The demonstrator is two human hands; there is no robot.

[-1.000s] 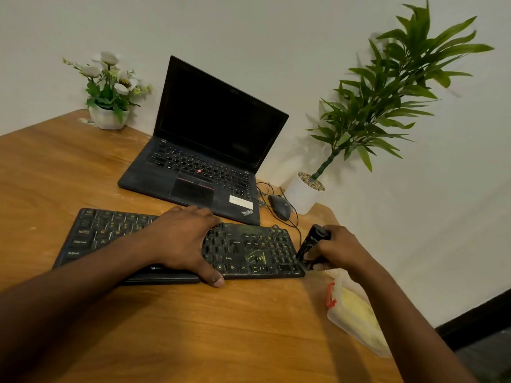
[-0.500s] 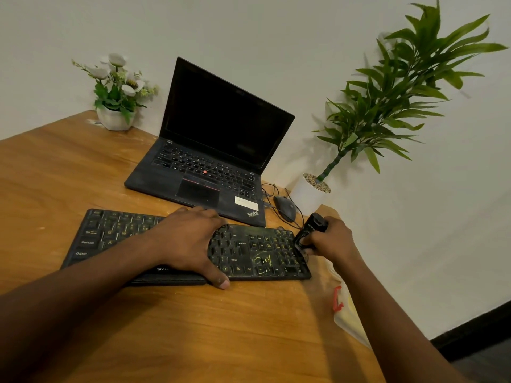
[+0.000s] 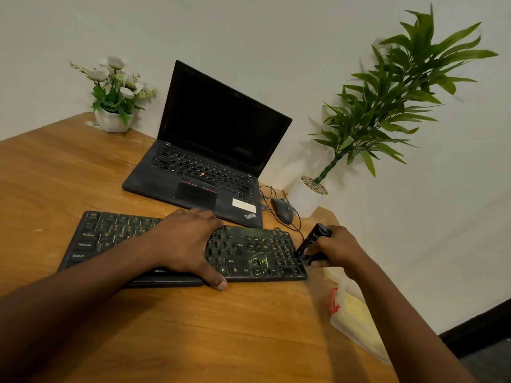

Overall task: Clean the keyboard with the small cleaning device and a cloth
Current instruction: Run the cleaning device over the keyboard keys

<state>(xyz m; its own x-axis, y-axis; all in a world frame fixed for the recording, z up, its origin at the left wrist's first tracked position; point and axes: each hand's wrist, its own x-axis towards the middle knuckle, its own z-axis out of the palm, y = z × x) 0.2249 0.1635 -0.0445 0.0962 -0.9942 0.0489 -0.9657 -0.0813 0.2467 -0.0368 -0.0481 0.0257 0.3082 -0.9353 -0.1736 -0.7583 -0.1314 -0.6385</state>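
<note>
A black, dusty keyboard (image 3: 249, 252) lies on the wooden table (image 3: 193, 327) in front of me. My left hand (image 3: 188, 241) lies flat over its middle, fingers spread on the keys and thumb at the front edge. My right hand (image 3: 337, 248) grips a small black cleaning device (image 3: 312, 241), whose lower end touches the keyboard's right edge. A clear plastic container (image 3: 354, 319) with a red clip, holding something yellow, sits under my right forearm at the table's right edge. I cannot tell whether that yellow thing is the cloth.
An open black laptop (image 3: 210, 150) stands behind the keyboard. A black wired mouse (image 3: 282, 210) lies to its right, cable looping toward the keyboard. A white pot with a tall green plant (image 3: 307, 200) and a small flower pot (image 3: 113, 120) stand along the wall.
My right hand with the device moved up along the keyboard's right side, then came back down to its right edge. The left hand stayed on the keys. The camera view shifted slightly.
</note>
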